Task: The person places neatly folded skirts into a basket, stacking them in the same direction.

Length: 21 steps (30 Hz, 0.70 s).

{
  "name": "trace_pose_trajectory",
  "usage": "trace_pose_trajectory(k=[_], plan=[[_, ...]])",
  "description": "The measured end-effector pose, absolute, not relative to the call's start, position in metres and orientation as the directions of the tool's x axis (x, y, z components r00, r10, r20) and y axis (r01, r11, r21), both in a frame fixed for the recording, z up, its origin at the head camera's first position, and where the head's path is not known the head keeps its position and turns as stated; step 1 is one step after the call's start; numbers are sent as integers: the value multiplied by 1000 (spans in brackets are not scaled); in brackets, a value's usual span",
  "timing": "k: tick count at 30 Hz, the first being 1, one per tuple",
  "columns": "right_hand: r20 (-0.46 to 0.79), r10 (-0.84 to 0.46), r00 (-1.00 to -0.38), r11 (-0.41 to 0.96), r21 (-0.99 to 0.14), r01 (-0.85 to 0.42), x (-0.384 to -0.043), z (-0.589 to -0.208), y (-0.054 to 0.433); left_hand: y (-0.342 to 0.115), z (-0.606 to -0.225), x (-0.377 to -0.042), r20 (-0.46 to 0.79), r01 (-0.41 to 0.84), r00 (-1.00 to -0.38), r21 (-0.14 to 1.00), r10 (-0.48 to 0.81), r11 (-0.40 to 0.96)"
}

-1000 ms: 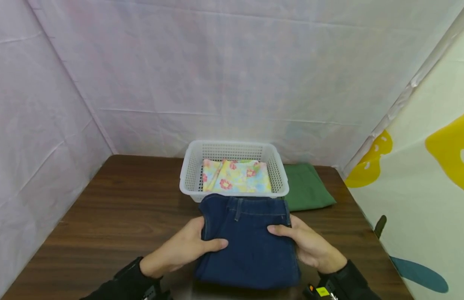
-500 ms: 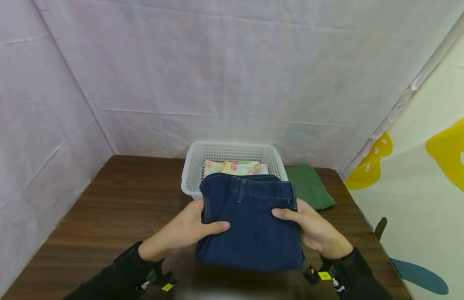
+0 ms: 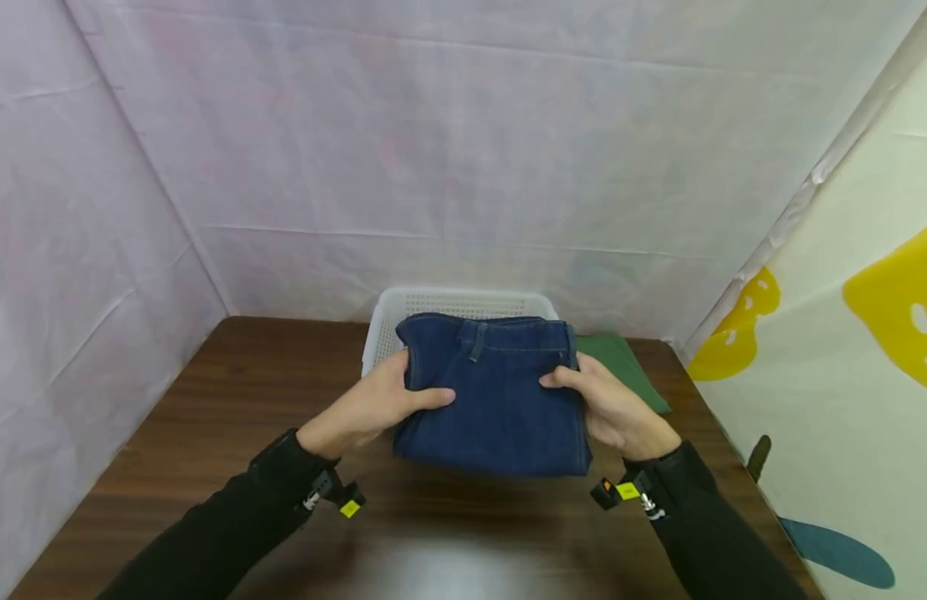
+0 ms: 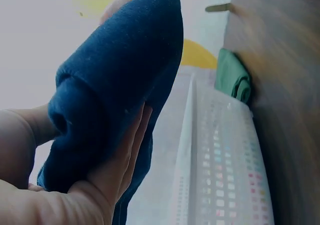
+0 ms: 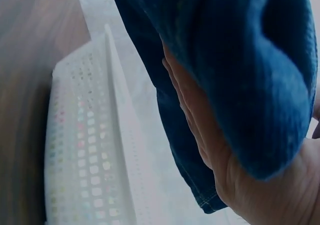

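A folded pair of dark blue jeans [image 3: 497, 408] is held up in front of and above the white plastic basket [image 3: 384, 321], with its waistband and a belt loop at the far edge. My left hand [image 3: 377, 404] grips the left side, thumb on top and fingers underneath. On the opposite side my right hand [image 3: 617, 408] holds the jeans in the same manner. Both wrist views show the fingers lying under the fold, and the basket [image 4: 220, 160] below and apart from the cloth. The jeans hide most of the basket's inside in the head view; coloured patches show through its holes.
A folded green cloth [image 3: 621, 367] lies on the brown wooden table [image 3: 268, 367], right of the basket. White sheeting [image 3: 463, 167] hangs behind and to the left. A patterned sheet [image 3: 846, 433] with yellow shapes borders the right side.
Both hands have carried the jeans forward, away from the body, until they cover the front of the basket. The floral cloth in the basket, seen earlier, is now hidden in the head view.
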State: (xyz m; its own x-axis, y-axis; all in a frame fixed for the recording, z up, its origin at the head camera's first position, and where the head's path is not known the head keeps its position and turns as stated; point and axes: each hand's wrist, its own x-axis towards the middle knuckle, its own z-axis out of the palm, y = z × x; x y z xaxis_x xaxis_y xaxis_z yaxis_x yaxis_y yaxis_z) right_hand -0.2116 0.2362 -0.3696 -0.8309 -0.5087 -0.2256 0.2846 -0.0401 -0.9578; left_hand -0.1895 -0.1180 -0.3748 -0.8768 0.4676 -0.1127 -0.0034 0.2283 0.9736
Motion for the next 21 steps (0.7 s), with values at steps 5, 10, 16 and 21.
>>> trace_pose_trajectory(k=[5,10,16,21], plan=[[-213,-485,-848,-26,-966,258,-236,-361,229,-120,-365,-213,-157,-55,-895,968,418,246],[-200,-469,-860,-29,-970,241,-263,-356,220,-122,-358,-235,-174,-84,-903,968,393,237],[-213,-459,-862,-17,-968,248,-293,-356,208,-120,-358,-265,-174,-91,-915,968,365,234],[-231,-450,-862,2,-966,258,-316,-355,201,-118,-359,-289,-199,-121,-926,962,322,246]])
